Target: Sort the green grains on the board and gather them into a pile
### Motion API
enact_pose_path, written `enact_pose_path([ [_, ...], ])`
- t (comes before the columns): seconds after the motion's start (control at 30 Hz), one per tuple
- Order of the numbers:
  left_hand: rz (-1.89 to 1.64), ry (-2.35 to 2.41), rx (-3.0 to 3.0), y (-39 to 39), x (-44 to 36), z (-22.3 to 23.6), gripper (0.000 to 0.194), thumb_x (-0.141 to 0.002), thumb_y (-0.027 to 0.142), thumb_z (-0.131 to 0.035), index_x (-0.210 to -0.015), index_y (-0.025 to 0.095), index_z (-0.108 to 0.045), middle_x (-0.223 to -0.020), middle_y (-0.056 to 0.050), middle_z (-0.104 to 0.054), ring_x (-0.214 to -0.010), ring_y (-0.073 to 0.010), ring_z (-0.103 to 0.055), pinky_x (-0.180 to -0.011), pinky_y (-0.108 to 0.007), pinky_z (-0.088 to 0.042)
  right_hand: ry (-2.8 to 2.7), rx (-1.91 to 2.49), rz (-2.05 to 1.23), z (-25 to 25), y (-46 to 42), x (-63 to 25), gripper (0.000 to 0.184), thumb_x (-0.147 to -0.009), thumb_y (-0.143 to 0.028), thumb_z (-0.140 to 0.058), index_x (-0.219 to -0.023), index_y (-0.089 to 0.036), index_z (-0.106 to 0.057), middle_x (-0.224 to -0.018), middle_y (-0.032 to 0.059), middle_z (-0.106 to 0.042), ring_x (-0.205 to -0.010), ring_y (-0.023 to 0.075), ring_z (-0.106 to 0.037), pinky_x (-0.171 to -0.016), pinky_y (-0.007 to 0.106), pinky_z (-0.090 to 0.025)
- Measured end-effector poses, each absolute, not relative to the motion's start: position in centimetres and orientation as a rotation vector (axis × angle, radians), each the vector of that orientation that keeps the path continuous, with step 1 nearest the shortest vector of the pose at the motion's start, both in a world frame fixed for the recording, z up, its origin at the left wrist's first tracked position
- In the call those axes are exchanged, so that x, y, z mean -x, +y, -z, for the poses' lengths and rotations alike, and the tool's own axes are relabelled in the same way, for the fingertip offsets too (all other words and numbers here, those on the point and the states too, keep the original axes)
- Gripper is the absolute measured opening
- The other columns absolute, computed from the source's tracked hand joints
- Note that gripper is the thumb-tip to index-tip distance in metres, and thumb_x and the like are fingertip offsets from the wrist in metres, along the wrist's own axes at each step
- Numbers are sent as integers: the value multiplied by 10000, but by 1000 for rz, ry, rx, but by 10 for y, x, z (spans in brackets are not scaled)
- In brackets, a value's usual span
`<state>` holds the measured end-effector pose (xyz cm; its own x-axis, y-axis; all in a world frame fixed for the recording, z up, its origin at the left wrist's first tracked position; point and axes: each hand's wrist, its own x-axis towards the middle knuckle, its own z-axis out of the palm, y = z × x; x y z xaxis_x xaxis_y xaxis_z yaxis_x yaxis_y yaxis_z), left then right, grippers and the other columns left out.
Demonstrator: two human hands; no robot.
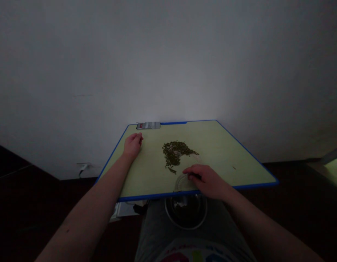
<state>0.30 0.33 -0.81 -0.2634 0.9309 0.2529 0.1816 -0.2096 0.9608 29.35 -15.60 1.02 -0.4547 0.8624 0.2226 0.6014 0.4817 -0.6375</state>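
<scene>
On the left side of a pale yellow-green tabletop (212,138) rests my left hand (133,143), its fingers curled closed. What is inside them, if anything, is hidden. My right hand (205,179) is near the front edge, fingers closed on a clear curved plastic piece (180,183) that looks like a protractor. Just beyond it lies a loose heap of small dark green beans (172,156), thinner in its middle, with a few strays toward the front. Below the table edge, a round metal bowl (186,222) sits on the lap with dark contents.
A phone (148,125) with a lit screen stands at the table's back left edge. A small thin scrap (234,167) lies on the right side. The blue rim (247,151) borders the table, and a grey wall (173,65) rises behind. A white plug (83,167) is low on the left.
</scene>
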Motion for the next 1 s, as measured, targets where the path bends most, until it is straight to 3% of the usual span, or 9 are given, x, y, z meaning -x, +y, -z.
enact_pose_path([
  [1.0,-1523,1422,-1366,4,-4,9,320,-718,450,-504,-565,169,-517,-426,39,-420,-377,-72,-362,-382,-210,-271,-2186,1176,-591,-8,-143,-284,303,-796,-154,-456,-1045,-195,-624,-997,51,-659,-923,171,-585,-822,319,-441],
])
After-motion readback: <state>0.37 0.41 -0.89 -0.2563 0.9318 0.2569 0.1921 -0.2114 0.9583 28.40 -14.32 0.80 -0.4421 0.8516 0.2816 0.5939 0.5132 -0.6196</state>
